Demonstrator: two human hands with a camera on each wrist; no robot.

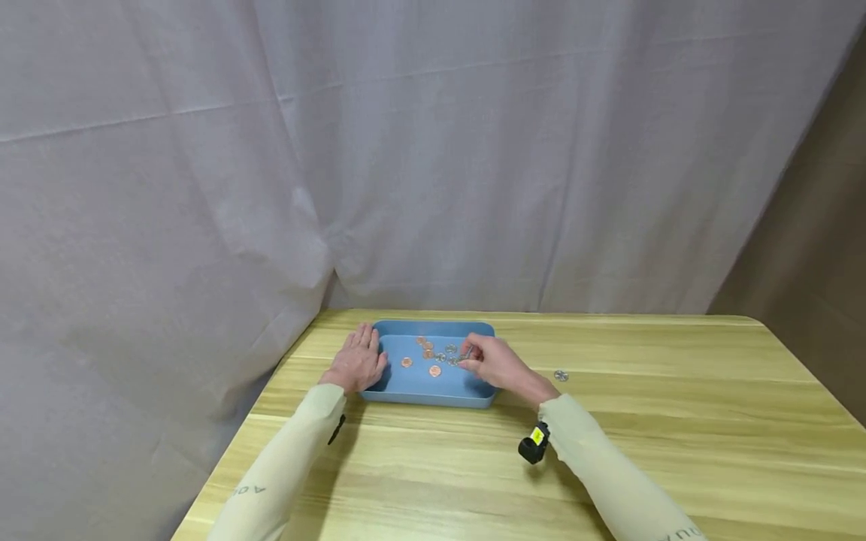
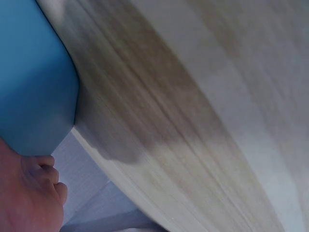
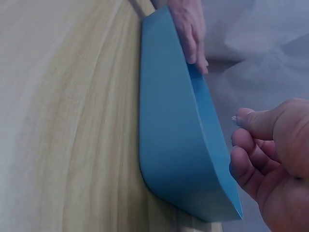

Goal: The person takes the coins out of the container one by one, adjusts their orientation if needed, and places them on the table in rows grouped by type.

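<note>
Seen from the head camera, a blue tray (image 1: 433, 391) sits at lower centre of the frame on a wooden table (image 1: 676, 421), holding a scatter of copper and silver coins (image 1: 435, 371). Only this view shows the coins, plus one loose silver coin (image 1: 561, 375) lying on the table right of the tray. The left hand (image 1: 357, 362) rests with fingers flat and relaxed on the tray's left rim. The right hand (image 1: 492, 362) hovers over the tray's right part, fingers curled, thumb and forefinger pinching a small silver coin (image 3: 235, 119). The right wrist view shows the tray's outer wall and that pinch at right of frame; the left wrist view shows a tray corner at upper left and the table's edge.
</note>
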